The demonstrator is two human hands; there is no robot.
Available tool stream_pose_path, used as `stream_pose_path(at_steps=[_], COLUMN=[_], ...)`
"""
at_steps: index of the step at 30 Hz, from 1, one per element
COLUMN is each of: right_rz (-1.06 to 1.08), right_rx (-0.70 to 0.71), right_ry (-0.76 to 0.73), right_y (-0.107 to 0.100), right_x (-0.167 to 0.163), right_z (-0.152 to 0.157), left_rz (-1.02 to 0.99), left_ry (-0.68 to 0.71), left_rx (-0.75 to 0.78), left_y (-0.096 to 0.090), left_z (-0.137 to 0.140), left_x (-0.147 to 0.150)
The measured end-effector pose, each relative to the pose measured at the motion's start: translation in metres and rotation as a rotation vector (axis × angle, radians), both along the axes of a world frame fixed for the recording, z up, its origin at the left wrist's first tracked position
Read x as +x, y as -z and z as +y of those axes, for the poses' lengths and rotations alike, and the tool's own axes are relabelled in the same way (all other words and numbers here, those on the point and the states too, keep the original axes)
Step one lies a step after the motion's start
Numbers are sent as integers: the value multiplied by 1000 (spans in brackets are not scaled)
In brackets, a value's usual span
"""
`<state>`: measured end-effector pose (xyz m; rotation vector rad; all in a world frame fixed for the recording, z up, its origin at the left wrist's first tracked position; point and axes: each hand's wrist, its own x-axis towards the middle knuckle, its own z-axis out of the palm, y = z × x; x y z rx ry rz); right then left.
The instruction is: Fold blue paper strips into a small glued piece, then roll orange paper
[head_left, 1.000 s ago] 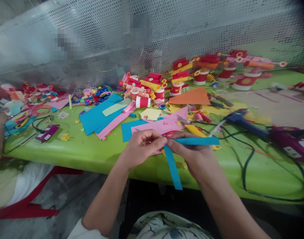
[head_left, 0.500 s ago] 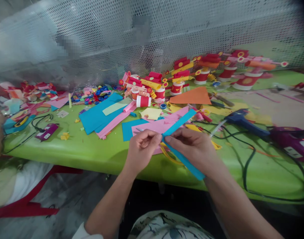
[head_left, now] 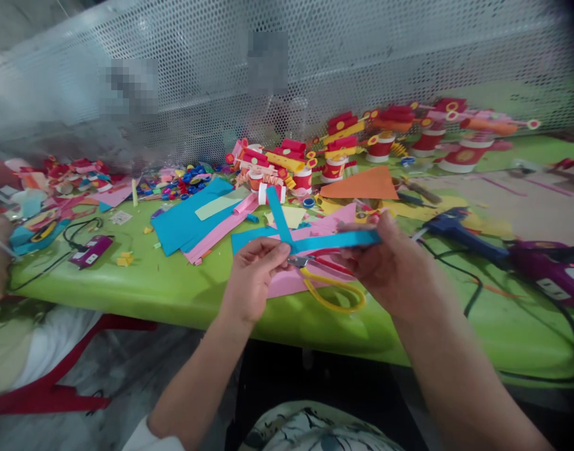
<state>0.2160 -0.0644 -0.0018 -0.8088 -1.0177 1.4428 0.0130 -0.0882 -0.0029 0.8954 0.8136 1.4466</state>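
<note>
With the clock centred on the bend of the blue strip (head_left: 331,240), one length points to 11 o'clock and the other to 3 o'clock; I cannot tell whether it is one folded piece or two joined ones. The left hand (head_left: 255,275), at 8 o'clock, pinches the bend between thumb and fingers. The right hand (head_left: 400,269) stands at 3 o'clock, its thumb raised and its fingers behind the strip's far end; whether they grip it I cannot tell.

Scissors (head_left: 336,308) sit at 4 o'clock, one handle yellow and one red, their blades mostly hidden by the left hand. A pink sheet (head_left: 287,287) lies beneath them on the green surface (head_left: 174,291). A white-rimmed red cup (head_left: 262,195) lies on its side at 11 o'clock, partly behind the strip's tip.

Blue sheets (head_left: 174,225) spread between 9 and 10 o'clock, and an orange sheet (head_left: 362,185) at 2 o'clock. The dark blue glue gun (head_left: 465,233) rests at 3 o'clock, near a large purple box (head_left: 536,266). A smaller purple box (head_left: 91,252) is at 9 o'clock; any writing on both boxes' pale panels is too small to read.
</note>
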Motion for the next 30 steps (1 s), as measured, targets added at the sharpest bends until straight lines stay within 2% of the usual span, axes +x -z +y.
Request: stream_pose_path(at_steps=[1, 3, 5, 9, 16, 19, 22, 25, 30], right_rz=[83, 97, -4, -212, -276, -314, -329, -400, -434], right_rx=[-55, -114, -51, 170, 225, 197, 150, 126, 102], right_ry=[30, -15, -16, 95, 122, 116, 35, -33, -24], right_y=[4, 11, 16, 18, 21, 22, 20, 17, 18], right_x=[-2, -11, -24, -41, -36, -32, -27, -20, -15], right_z=[-1, -7, -17, -32, -32, -32, -30, -26, -23], left_rz=[-112, -259, -328, -320, -184, -217, -248, -143, -5], left_ry=[-66, -151, -204, -256, -318, -254, -70, 68, 114], left_rx=[-46, -89, -125, -109, -24, -52, -93, -89, -106], left_y=[5, 11, 15, 20, 29, 30, 29, 27, 26], left_z=[-3, -9, -16, -24, -26, -24, -20, -14, -11], left_x=[8, 25, 40, 57, 61, 59, 51, 38, 25])
